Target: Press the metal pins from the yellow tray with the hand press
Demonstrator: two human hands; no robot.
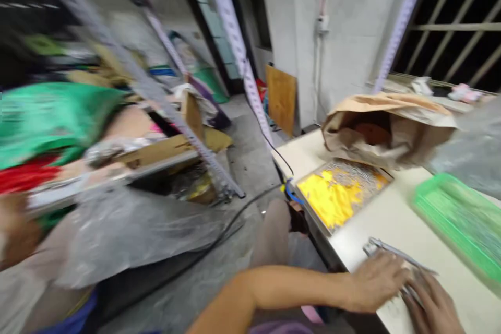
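At the lower right, my left hand reaches across the white table, its fingers curled over several thin grey metal pieces. Right beside it is my right hand, with bent fingers closed around the near end of similar pieces. The two hands touch or nearly touch; blur hides the exact grip and the kind of piece. Ahead of them lies a shallow tray with yellow pieces and many small grey metal parts. A green plastic basket with thin greyish items stands to the right.
An open brown paper bag stands behind the tray. A black cable runs to the table's edge. At left, another person's arm is by a cluttered bench with a green sack. Perforated metal posts rise in between.
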